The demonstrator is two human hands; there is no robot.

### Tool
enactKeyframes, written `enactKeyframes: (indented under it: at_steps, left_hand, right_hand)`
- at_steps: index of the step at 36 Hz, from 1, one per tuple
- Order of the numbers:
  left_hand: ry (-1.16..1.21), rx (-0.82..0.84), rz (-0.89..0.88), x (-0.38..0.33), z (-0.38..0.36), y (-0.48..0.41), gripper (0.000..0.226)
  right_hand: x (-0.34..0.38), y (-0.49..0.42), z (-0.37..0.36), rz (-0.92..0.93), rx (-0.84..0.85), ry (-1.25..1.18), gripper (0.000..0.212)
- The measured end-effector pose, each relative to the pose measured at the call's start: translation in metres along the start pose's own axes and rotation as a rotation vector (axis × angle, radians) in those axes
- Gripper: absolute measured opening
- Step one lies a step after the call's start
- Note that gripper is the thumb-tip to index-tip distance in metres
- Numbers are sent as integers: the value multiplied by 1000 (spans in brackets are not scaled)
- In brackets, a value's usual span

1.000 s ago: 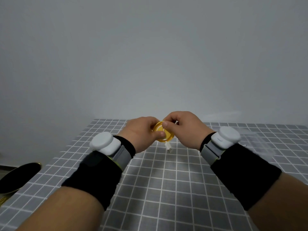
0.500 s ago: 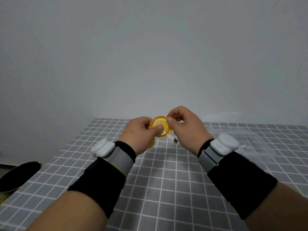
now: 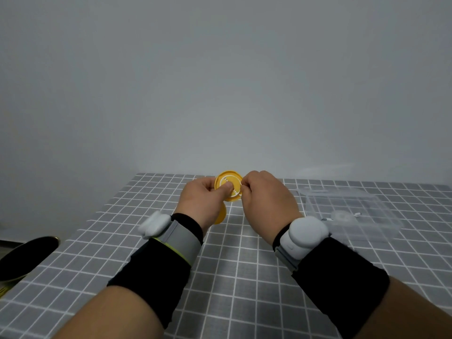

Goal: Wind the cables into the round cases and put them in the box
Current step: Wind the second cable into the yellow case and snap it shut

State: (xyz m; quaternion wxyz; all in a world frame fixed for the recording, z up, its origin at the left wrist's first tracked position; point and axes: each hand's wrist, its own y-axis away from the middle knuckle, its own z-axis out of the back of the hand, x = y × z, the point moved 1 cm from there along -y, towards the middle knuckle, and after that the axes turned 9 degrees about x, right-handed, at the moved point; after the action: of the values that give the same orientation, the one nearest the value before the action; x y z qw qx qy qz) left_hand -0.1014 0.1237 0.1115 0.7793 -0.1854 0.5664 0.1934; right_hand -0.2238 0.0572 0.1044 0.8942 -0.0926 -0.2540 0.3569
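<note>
Above the far half of the gridded table, both hands meet on a yellow round case, which is held clear of the cloth. Left hand: fingers curled behind the disc, thumb pressed on its printed face. Right hand: fingertips curled, pinching at the case's right rim. Whether a cable end lies between them cannot be told, since the cable is hidden. A second yellow piece shows below the left palm; its link to the case is unclear.

Step in hand, as judged: winding or tucking the last of the cable into the case. For a clean result the left thumb should brace the centre so the disc turns without wobble, while the right fingertips feed the cable flat into the rim under light tension. Slack would let loops spring out, and a hard pull could kink the plug end.

Position: the case sits between the hands, touching both, its face tilted toward the camera. The clear box stands on the table right of the right wrist, near it but apart. A white round case already lies inside, so part of the set appears packed. A dark round object lies at the lower left, well apart from both hands
</note>
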Motion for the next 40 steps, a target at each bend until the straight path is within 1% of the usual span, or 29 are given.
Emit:
enactKeyframes:
  at_steps: [7, 13, 17, 21, 27, 33, 36, 40]
  left_hand:
    - [30, -35, 22, 3, -1, -2, 12]
    - [23, -82, 18, 4, 0, -6, 15]
    - [9, -103, 27, 6, 0, -7, 12]
    - [-12, -99, 27, 7, -3, -7, 14]
    - [-51, -99, 5, 8, -1, -6, 13]
    - [-104, -96, -24, 5, 0, -8, 13]
    - [-124, -57, -15, 5, 0, -8, 17]
    - [-122, -20, -33, 5, 0, -6, 19]
  right_hand:
    - [7, 4, 0, -13, 35, 132, 14]
    - [12, 7, -3, -30, 106, 42, 15]
    - [17, 8, 0, -33, 135, 105, 23]
    - [19, 8, -2, -34, 161, 172, 24]
    - [15, 5, 2, 42, 139, 199, 19]
    - [9, 1, 6, 137, 154, 221, 20]
    - [10, -1, 10, 189, 188, 198, 22]
    - [9, -2, 15, 189, 216, 107, 16]
